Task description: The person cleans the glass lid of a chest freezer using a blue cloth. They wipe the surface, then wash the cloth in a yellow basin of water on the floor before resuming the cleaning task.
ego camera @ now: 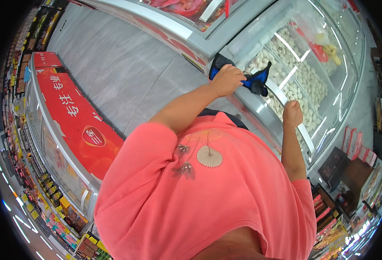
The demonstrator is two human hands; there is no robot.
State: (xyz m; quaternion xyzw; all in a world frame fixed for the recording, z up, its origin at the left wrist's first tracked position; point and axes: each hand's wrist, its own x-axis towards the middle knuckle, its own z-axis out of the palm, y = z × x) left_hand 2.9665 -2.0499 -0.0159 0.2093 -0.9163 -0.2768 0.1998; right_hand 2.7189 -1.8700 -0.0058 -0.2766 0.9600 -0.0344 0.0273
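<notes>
My left hand (228,80) is closed around a bunched blue-and-black cloth item (257,81), whose ends stick out on both sides of the fingers. It is above the front corner of a glass-topped chest freezer (262,110). My right hand (292,113) makes a fist around the curved white handle (305,138) on the freezer's glass lid (327,104). Beneath the glass are many small white dumpling-like pieces (313,84), split among compartments by clear dividers. Red and yellow items (321,52) lie farther back, partly hidden by glare.
Another freezer section (194,32) with red packages adjoins at the top. Across the grey tiled floor (119,55), a red-fronted freezer (70,107) stands at left. Stocked shelves (43,182) line the far left. Red-and-white boxes (353,143) and a dark crate (335,169) are at right.
</notes>
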